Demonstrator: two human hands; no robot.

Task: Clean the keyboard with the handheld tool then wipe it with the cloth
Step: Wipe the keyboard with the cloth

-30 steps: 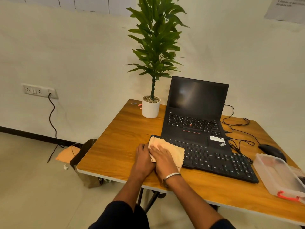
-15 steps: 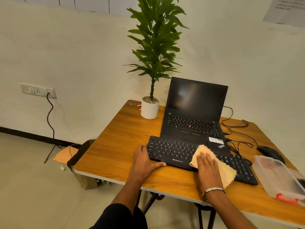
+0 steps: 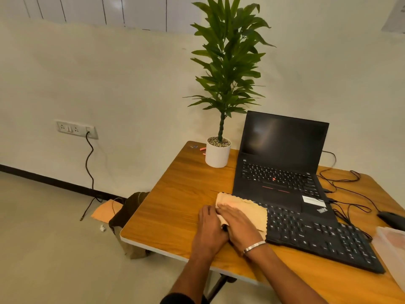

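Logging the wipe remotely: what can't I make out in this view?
- Keyboard, left end: hidden under the cloth and right hand.
- Left hand: fingertips covered by the right hand.
- Plastic container: cut off by the right edge.
- Key legends: too small.

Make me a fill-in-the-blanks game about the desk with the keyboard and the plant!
1. The right hand presses a tan ____ onto the keyboard.
2. The cloth covers the keyboard's ____ end.
3. The plant stands in a ____ pot.
4. The laptop behind the keyboard has its lid ____.

Missing words: cloth; left; white; open
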